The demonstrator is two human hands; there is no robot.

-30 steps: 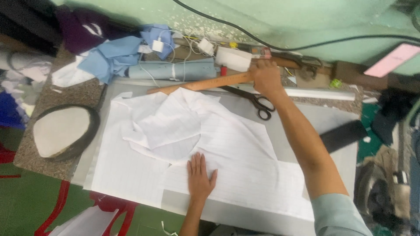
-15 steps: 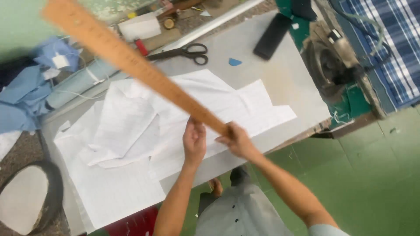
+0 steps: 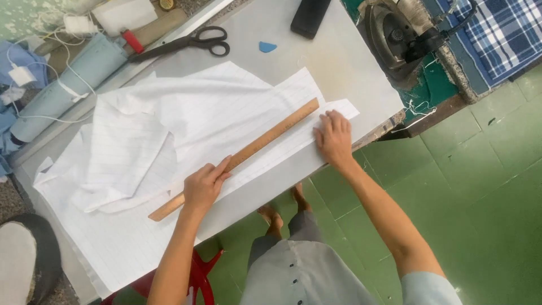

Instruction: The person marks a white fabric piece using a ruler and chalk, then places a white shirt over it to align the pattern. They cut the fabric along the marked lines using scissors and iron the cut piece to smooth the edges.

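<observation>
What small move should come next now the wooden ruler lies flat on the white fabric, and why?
Probably press the wooden ruler firm and line it with the white fabric edge: the left hand only rests on its lower part, and the right hand flattens cloth beside its far end.

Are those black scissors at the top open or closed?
Closed, nearly: the scissors lie flat on the grey table, blades together in one dark line.

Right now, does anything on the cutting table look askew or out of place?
The white striped fabric is bunched and folded over at its left part rather than flat. The wooden ruler lies flat under the left hand; the right hand presses the cloth. Nothing spilled or damaged.
</observation>
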